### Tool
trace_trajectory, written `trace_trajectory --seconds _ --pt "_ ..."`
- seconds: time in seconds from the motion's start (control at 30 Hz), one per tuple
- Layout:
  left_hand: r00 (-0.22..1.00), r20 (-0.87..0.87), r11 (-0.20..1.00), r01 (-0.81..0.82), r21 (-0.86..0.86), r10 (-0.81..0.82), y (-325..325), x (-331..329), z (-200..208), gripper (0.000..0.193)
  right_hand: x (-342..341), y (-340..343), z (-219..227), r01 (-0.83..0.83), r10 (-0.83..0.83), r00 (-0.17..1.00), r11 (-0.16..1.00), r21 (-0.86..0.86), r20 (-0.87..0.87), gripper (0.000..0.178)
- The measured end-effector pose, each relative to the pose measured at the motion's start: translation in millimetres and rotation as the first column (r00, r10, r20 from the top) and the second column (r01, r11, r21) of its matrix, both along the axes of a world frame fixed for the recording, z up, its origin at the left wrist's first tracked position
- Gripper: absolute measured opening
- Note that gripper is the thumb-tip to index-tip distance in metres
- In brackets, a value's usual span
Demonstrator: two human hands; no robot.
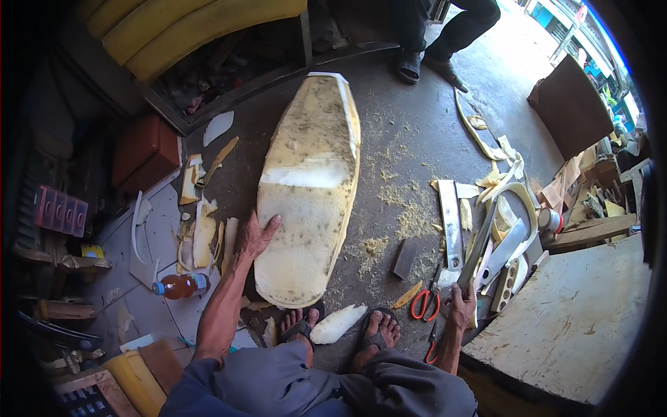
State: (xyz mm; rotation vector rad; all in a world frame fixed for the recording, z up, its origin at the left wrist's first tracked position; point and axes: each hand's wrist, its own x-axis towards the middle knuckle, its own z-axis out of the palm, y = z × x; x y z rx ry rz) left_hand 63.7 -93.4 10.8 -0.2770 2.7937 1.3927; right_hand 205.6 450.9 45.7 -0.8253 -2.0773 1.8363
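A long yellowed foam seat pad (306, 215) lies lengthwise in front of me, stained dark, with a whiter band across its middle. My left hand (258, 238) grips its left edge, thumb on top; the other fingers are partly hidden along the side. Low on the right, my right hand (461, 306) is closed around a long grey knife (481, 240), its blade pointing away from me. Beside that hand lie scissors with orange handles (424, 304) and a second orange-handled tool (432, 347). A dark rectangular block (405, 258) sits between the pad and the knife.
Foam crumbs (399, 194) and offcuts (203, 233) litter the floor. A flat metal bar (450, 226) and curved strips (514, 208) lie at the right, near a worn board (566, 313). On the left are a bottle (182, 285) and red-brown box (146, 154). Another person's feet (424, 66) show at the back.
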Motion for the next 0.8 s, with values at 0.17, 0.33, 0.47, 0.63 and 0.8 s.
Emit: trace_trajectory --seconds 0.17,0.33,0.47,0.63,0.8 --pt "0.936 0.289 0.967 0.237 -0.098 -0.2 -1 -72 51 0.094 -8 -20 0 -0.058 0.021 0.994 0.936 0.347 0.109 0.043" --pt "0.999 0.003 0.755 0.03 -0.655 -0.037 60 -65 24 0.079 -35 -94 23 -0.227 0.352 0.936 0.565 0.793 0.017 0.053" --pt "0.989 -0.022 0.756 0.097 -0.647 -0.146 78 -68 23 0.075 -84 -149 13 -0.437 0.567 0.821 0.537 0.722 0.075 0.059" --pt "0.985 0.057 0.759 0.16 -0.631 -0.161 69 -80 35 0.074 -151 -212 1 -0.456 0.625 0.756 0.289 0.842 0.195 0.068" --pt "0.988 0.156 0.779 0.106 -0.618 -0.011 80 -85 41 0.075 -70 -188 -8 -0.481 0.629 0.747 0.29 0.827 0.214 0.073"
